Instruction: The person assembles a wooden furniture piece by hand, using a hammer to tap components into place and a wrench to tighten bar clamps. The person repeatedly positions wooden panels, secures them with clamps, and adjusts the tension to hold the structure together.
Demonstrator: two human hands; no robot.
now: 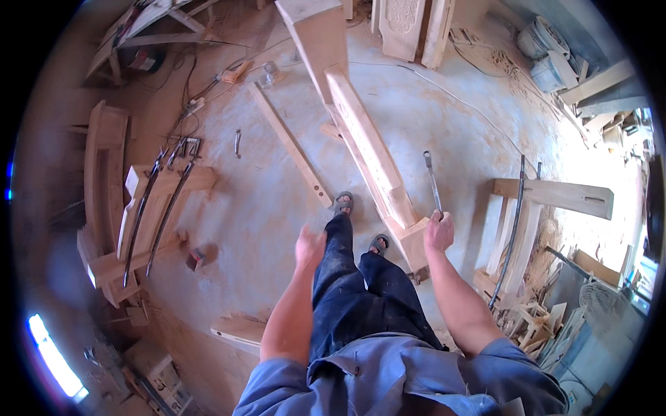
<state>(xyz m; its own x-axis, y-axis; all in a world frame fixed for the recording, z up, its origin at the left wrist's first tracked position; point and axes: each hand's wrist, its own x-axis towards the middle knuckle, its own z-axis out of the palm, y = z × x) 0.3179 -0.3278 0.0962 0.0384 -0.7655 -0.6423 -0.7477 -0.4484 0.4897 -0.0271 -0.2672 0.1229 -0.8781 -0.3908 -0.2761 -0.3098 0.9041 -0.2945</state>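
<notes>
My right hand (438, 232) is closed around the end of a long-handled metal ratchet wrench (433, 182), whose round head points away from me. Just left of that hand lies the near end of a long, thick wooden beam (368, 149), which runs away from me across the workshop. A wider wooden block (408, 243) sits at this near end. My left hand (310, 247) hangs in front of my left thigh, touching no workpiece. Its fingers are curled in, and whatever they may hold is hidden.
A thin wooden strip (291, 145) lies left of the beam. Clamped wooden frames stand at left (159, 215) and right (551, 197). A small wrench (238, 143), an orange power tool (234, 72) and a cable (465, 111) lie on the floor. Scrap wood fills the right side.
</notes>
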